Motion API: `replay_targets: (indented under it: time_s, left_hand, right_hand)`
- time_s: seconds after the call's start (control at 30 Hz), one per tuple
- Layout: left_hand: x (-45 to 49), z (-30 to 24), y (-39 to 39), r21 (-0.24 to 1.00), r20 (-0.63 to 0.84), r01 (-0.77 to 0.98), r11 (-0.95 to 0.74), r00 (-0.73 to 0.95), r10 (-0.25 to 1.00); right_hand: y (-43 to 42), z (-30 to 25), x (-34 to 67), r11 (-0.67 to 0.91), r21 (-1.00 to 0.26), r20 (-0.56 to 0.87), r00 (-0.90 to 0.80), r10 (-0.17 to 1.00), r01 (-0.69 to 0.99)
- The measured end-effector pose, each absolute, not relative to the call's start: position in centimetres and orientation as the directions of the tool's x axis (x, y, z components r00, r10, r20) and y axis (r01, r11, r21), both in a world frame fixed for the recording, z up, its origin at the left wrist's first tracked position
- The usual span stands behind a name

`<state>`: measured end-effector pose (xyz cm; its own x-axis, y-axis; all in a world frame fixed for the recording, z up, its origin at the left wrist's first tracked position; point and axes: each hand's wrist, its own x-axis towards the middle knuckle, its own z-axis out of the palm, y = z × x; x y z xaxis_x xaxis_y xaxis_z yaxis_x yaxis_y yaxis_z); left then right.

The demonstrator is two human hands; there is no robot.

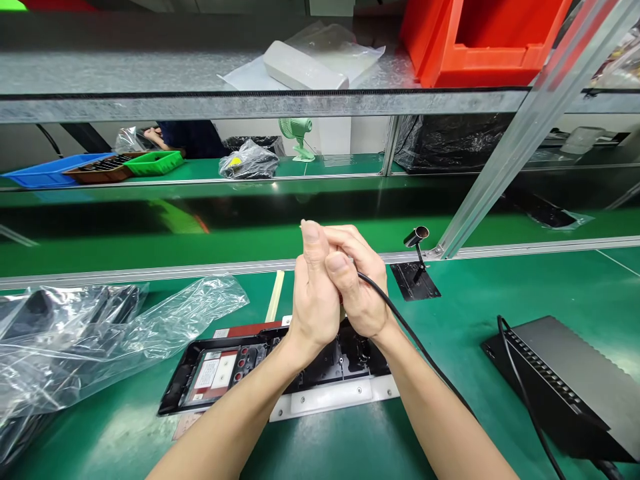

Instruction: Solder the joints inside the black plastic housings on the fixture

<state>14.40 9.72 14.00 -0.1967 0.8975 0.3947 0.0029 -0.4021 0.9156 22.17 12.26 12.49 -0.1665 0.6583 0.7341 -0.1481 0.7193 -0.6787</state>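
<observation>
My left hand (316,300) and my right hand (364,290) are closed together, palms facing, above a black plastic housing (173,380). The fingers of my left hand are mostly hidden, with its thumb pointing up; the right fingers wrap over from behind. A black cable (400,317) comes out beside my right thumb and runs along the right forearm. Whatever lies between the palms is hidden. The housing lies on a white fixture (333,400) with screws along its edge, and a reddish board with white labels shows through its window.
Clear plastic bags (190,310) with dark parts lie left. A small black stand with a ring holder (416,267) is behind my hands. To the right sits a dark grey box (565,380) with a cable. A metal shelf (150,107) carrying a red bin (495,67) crosses above.
</observation>
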Motion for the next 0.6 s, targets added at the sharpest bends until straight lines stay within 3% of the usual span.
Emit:
replay_targets:
  time_s: [0.17,0.43,0.6]
  left_hand:
    - [14.65,13.88,9.74,0.884,0.455,0.039,-0.466,-0.305,0.837]
    - [14.35,14.05,9.74,0.913,0.407,0.158,-0.376,-0.417,0.813]
    - [14.42,14.02,9.51,0.913,0.408,0.148,-0.381,-0.368,0.836]
  right_hand:
    - [12.39,13.26,22.14,0.689,-0.700,0.713,-0.242,0.658,-0.188]
    - [12.03,13.36,21.75,0.587,-0.788,0.616,-0.282,0.736,-0.187]
    - [12.07,13.27,21.66,0.556,-0.770,0.636,-0.299,0.712,-0.315]
